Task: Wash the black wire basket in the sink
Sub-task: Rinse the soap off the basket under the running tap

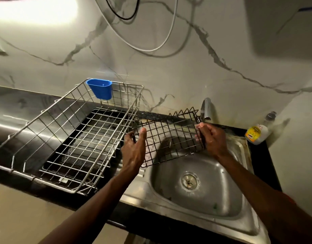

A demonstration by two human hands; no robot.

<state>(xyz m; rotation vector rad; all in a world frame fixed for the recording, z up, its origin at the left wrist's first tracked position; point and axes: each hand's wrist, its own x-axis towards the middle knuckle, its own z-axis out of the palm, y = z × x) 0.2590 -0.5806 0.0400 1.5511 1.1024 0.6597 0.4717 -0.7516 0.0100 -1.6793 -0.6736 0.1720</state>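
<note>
Far left: dark counter [12, 111] with a silver dish rack [63, 138] sitting on it. A blue cup [100, 88] hangs on the rack's back rim.

Left hand [134, 147] is just right of the rack, at the left edge of the black wire basket [169, 138]. The thumb lies on the near face of the mesh and the fingers [128, 137] curl round the edge wire from the outside, so the basket's left corner sits pinched between thumb and fingers. The skin looks wet.

The basket is in the air over the back-left part of the sink [213, 199] and isn't resting on the basin. It's tilted with its flat grid bottom facing the camera. The zigzag rim is on the far side, near the wall. The drain [189, 181] shows below and in front of it (nothing covering it).

Right hand [213, 138] holds the basket's right edge, fingers [200, 131] bunched together and wrapped round the side wire. The thumb position is hidden behind them, can't tell. That edge sits just under the spout of the tap [206, 108]. Can't tell whether water is running.

Far right: a soap bottle [257, 132] stands on the counter corner, beside the sink rim, against the marble wall [169, 67].
</note>
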